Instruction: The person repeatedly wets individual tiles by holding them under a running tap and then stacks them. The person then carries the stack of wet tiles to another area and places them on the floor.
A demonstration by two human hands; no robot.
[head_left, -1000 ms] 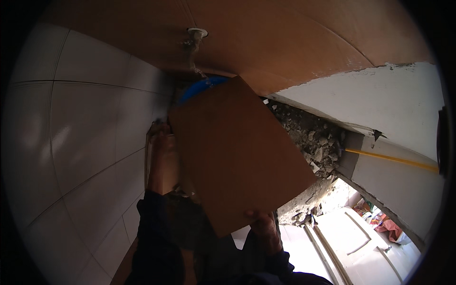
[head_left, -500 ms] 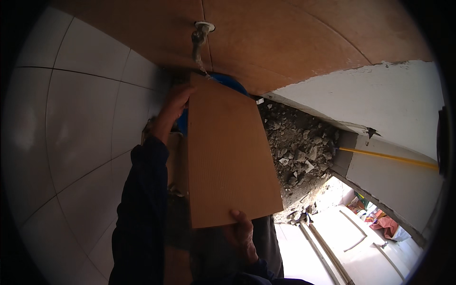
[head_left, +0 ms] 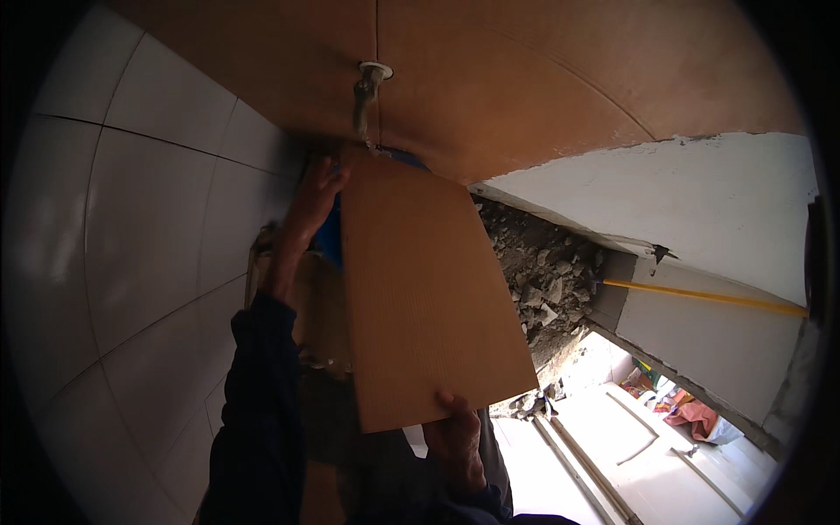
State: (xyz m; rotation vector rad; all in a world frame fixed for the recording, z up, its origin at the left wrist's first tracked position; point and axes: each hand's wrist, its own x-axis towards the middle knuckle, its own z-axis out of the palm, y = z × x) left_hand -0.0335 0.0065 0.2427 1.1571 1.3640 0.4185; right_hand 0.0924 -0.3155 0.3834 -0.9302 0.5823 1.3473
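A flat brown tile (head_left: 429, 297), finely ribbed on its upper face, lies slanted between my hands. My left hand (head_left: 312, 199) is at its far left edge, with the fingertips against the edge. At the near edge my right hand (head_left: 457, 430) grips it, thumb on top and the other fingers hidden underneath. The far end is under a wall tap (head_left: 364, 98), from which a thin stream of water falls. Behind and below the tile, a blue basin (head_left: 329, 234) shows only in part.
White tiles (head_left: 149, 254) cover the left wall, brown tiles (head_left: 525, 87) the far wall. Rubble (head_left: 542, 280) lies to the right of the tile. A yellow pole (head_left: 700, 296) leans further right. Long strips (head_left: 582, 464) and colourful sacks (head_left: 696, 416) lie on the bright floor, lower right.
The tile's near edge has shifted slightly toward me and to the right. My left hand's fingers have loosened along the far left edge. The whole view has shifted a little.
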